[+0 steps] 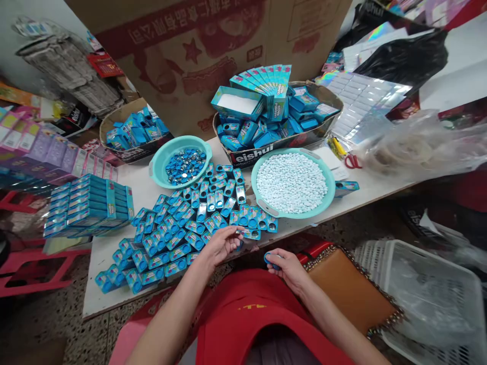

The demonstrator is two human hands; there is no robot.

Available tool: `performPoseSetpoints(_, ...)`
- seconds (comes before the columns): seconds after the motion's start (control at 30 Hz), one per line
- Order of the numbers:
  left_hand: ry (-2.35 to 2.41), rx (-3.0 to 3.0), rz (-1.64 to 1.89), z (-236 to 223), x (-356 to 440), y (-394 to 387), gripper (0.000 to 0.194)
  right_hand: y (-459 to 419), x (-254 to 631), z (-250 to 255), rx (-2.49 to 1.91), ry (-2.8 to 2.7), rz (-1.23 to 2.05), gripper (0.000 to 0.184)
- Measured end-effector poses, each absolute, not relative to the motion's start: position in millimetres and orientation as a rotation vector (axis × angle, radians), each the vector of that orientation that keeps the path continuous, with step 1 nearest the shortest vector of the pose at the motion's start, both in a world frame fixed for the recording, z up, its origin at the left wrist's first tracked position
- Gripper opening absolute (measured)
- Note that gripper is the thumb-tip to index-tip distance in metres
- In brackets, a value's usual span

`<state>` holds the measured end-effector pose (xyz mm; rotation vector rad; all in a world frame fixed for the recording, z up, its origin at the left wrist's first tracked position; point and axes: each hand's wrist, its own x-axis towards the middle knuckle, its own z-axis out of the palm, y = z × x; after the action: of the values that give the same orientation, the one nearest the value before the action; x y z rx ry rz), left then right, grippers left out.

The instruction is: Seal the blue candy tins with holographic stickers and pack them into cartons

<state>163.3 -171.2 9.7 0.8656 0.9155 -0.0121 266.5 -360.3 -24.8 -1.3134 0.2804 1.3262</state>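
Observation:
My left hand [223, 244] is at the table's front edge, fingertips pinched at the left end of a small blue candy tin [251, 233]. Anything between those fingers is too small to make out. Below the table edge, in front of the red apron, my right hand [286, 267] is closed around a blue round cap [271, 260]; whether it holds more than one is hidden. Several upright blue tins [252, 217] with dark round openings stand just behind my left hand. A turquoise basin [331, 177] of small white candies lies beyond, and another turquoise basin [154, 165] holds blue and silver caps.
Many blue tins [167, 230] cover the table's left half. Stacked blue boxes [89, 208] stand at far left. Behind are a cut carton [243, 161] of blue packs and a tall cardboard box [171, 66]. Red scissors [353, 161] and plastic bags [414, 147] lie right.

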Motion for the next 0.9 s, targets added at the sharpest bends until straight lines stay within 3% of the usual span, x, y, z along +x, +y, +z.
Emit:
performPoseSetpoints(0.3, 1.117, 2.030, -0.422, 4, 209, -192, 0.015, -372, 306, -29, -1.463, 0.197, 1.123, 0.032)
performPoseSetpoints(0.57, 1.195, 2.322, -0.672, -1, 255, -195, 0.038, -356, 323, -39, -1.596, 0.200, 1.023, 0.035)
performPoseSetpoints(0.9, 1.066, 2.432, -0.798, 2, 254, -184, 0.042, -312, 340, -62, -1.895, 0.199, 0.921, 0.034)
